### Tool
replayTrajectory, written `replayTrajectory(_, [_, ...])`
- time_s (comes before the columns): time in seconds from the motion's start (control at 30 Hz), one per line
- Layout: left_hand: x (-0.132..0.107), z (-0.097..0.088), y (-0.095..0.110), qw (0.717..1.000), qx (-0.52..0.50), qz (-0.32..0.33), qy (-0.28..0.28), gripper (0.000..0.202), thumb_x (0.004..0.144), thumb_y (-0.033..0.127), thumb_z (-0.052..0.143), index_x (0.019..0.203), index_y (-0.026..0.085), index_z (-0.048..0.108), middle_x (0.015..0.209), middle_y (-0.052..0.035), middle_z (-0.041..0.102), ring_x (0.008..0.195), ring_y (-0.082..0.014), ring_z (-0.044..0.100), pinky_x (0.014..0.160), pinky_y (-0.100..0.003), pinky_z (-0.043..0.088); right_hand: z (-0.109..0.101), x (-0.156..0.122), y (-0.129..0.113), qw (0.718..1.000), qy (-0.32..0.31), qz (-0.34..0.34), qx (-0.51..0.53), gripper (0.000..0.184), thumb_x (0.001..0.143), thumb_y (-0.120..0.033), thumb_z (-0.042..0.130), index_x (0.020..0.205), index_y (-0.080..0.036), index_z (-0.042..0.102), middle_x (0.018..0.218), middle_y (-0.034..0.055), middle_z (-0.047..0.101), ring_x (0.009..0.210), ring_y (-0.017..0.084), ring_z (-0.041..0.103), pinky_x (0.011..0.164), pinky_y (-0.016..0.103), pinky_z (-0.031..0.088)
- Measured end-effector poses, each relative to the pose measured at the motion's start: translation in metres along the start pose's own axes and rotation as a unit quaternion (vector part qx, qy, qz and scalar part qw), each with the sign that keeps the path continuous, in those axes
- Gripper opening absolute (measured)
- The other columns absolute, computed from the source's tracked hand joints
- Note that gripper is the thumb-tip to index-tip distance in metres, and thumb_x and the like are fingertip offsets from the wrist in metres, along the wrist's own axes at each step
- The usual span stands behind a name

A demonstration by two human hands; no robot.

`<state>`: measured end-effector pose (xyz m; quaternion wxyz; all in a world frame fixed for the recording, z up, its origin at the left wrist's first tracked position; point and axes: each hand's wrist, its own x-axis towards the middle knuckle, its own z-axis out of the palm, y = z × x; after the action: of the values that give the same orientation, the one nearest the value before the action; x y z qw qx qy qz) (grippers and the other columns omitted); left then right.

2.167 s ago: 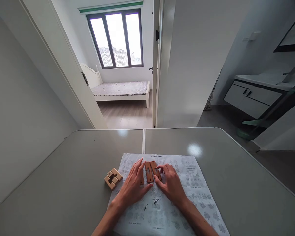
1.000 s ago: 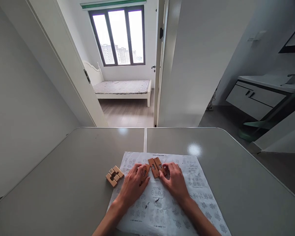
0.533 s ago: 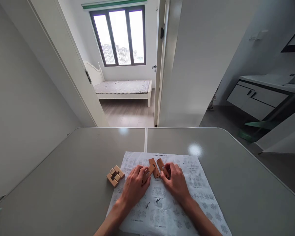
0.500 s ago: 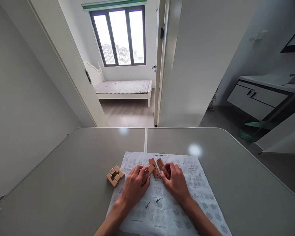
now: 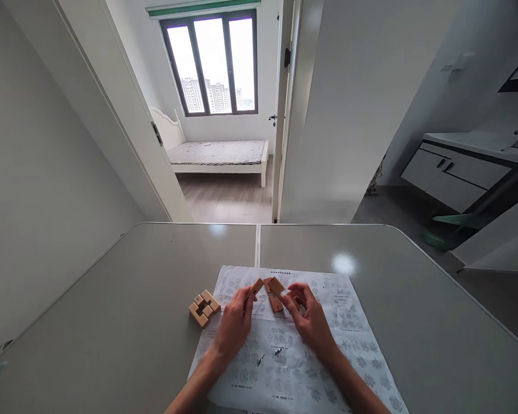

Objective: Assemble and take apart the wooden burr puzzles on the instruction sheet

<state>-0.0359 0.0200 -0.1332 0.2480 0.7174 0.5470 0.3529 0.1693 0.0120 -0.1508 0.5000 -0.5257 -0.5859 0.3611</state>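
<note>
My left hand (image 5: 235,319) is closed on a wooden puzzle piece (image 5: 255,287), whose upper end sticks out past the fingers. In my right hand (image 5: 309,316), thumb and fingers pinch a second notched wooden piece (image 5: 277,285), tilted up toward the left. Between the hands a reddish-brown wooden piece (image 5: 277,303) lies on the printed sheet (image 5: 280,374), partly covered by the right-hand piece. Left of my left hand, several pale wooden pieces form a small interlocked cluster (image 5: 204,309) at the sheet's left edge.
The sheet with printed diagrams lies on a grey table (image 5: 125,322) with a seam (image 5: 258,244) down its middle. Past the far edge are a doorway, a bed (image 5: 218,154) and a window (image 5: 211,63). A washbasin cabinet (image 5: 453,169) stands at the right.
The right-hand piece has been lifted off the sheet and tilted over the middle piece. My left hand has turned its piece more upright and shifted slightly left.
</note>
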Motion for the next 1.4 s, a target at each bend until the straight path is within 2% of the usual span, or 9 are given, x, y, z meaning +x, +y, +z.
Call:
replayTrajectory(0.1, [0.000, 0.001, 0.002, 0.997, -0.056, -0.055, -0.005, 0.036, 0.108, 0.045, 0.031, 0.103, 0.025, 0.060, 0.071, 0.0020, 0.057, 0.060, -0.0161, 0.057, 0.064, -0.030, 0.056, 0.004, -0.005, -0.004, 0.999, -0.039, -0.012, 0.002, 0.033, 0.098, -0.055, 0.056, 0.107, -0.023, 0.056, 0.087, 0.0046, 0.070, 0.071, 0.020, 0.065, 0.064, 0.029, 0.051])
replayTrajectory(0.2, [-0.002, 0.005, 0.002, 0.995, -0.087, -0.053, -0.004, 0.040, 0.107, 0.045, 0.029, 0.119, 0.024, 0.061, 0.071, 0.0005, 0.060, 0.061, -0.0171, 0.058, 0.061, -0.030, 0.055, 0.008, -0.009, -0.004, 0.997, -0.082, -0.017, 0.000, 0.034, 0.099, -0.057, 0.053, 0.109, -0.024, 0.054, 0.084, 0.0033, 0.067, 0.065, 0.018, 0.061, 0.058, 0.028, 0.048])
replayTrajectory(0.3, [-0.003, 0.008, 0.003, 0.997, -0.073, -0.039, 0.010, 0.044, 0.106, 0.041, 0.029, 0.135, 0.022, 0.057, 0.084, -0.0047, 0.069, 0.075, -0.0207, 0.065, 0.069, -0.033, 0.058, 0.009, -0.010, -0.003, 0.994, -0.103, -0.020, 0.007, 0.032, 0.099, -0.055, 0.054, 0.108, -0.024, 0.053, 0.080, 0.0010, 0.064, 0.060, 0.016, 0.058, 0.053, 0.026, 0.044])
replayTrajectory(0.4, [-0.005, 0.007, 0.006, 0.998, -0.059, -0.020, 0.000, 0.046, 0.106, 0.035, 0.028, 0.141, 0.023, 0.055, 0.099, -0.0072, 0.072, 0.089, -0.0233, 0.068, 0.080, -0.037, 0.060, 0.008, -0.010, -0.004, 0.994, -0.107, -0.021, 0.016, 0.029, 0.100, -0.052, 0.054, 0.107, -0.024, 0.053, 0.077, -0.0005, 0.062, 0.057, 0.015, 0.054, 0.051, 0.025, 0.040])
replayTrajectory(0.53, [-0.006, 0.006, 0.009, 0.997, -0.071, 0.012, -0.023, 0.044, 0.106, 0.030, 0.031, 0.143, 0.025, 0.054, 0.119, -0.0078, 0.069, 0.107, -0.0226, 0.066, 0.094, -0.038, 0.058, 0.008, -0.010, -0.004, 0.994, -0.101, -0.022, 0.020, 0.027, 0.100, -0.050, 0.054, 0.106, -0.024, 0.053, 0.073, -0.0020, 0.058, 0.056, 0.013, 0.050, 0.050, 0.024, 0.038])
replayTrajectory(0.67, [-0.005, 0.006, 0.009, 0.995, -0.091, 0.023, -0.033, 0.046, 0.107, 0.030, 0.033, 0.151, 0.027, 0.046, 0.131, -0.0084, 0.064, 0.122, -0.0218, 0.061, 0.108, -0.040, 0.051, 0.008, -0.009, -0.002, 0.995, -0.094, -0.021, 0.019, 0.029, 0.100, -0.050, 0.055, 0.107, -0.023, 0.055, 0.080, 0.0008, 0.062, 0.058, 0.013, 0.052, 0.049, 0.023, 0.040])
replayTrajectory(0.97, [-0.005, 0.007, 0.005, 0.995, -0.076, 0.044, -0.040, 0.049, 0.106, 0.027, 0.036, 0.155, 0.031, 0.041, 0.135, -0.0074, 0.063, 0.124, -0.0216, 0.060, 0.110, -0.041, 0.051, 0.008, -0.008, 0.002, 0.995, -0.090, -0.005, 0.041, 0.031, 0.099, -0.052, 0.057, 0.107, -0.022, 0.057, 0.090, 0.0055, 0.068, 0.070, 0.018, 0.064, 0.061, 0.028, 0.054])
replayTrajectory(1.17, [-0.006, 0.010, -0.001, 0.995, -0.066, 0.050, -0.051, 0.051, 0.107, 0.026, 0.035, 0.158, 0.030, 0.037, 0.150, -0.0070, 0.055, 0.141, -0.0225, 0.051, 0.120, -0.045, 0.043, 0.006, -0.007, 0.003, 0.994, -0.091, 0.011, 0.053, 0.035, 0.098, -0.056, 0.058, 0.108, -0.023, 0.056, 0.091, 0.0050, 0.069, 0.079, 0.020, 0.071, 0.071, 0.030, 0.058])
replayTrajectory(1.4, [-0.008, 0.011, -0.005, 0.996, -0.040, 0.062, -0.049, 0.053, 0.108, 0.026, 0.035, 0.160, 0.032, 0.031, 0.161, -0.0048, 0.045, 0.148, -0.0207, 0.044, 0.122, -0.043, 0.041, 0.005, -0.007, 0.001, 0.994, -0.096, -0.003, 0.046, 0.033, 0.098, -0.054, 0.058, 0.108, -0.022, 0.057, 0.086, 0.0041, 0.068, 0.071, 0.019, 0.067, 0.065, 0.029, 0.056])
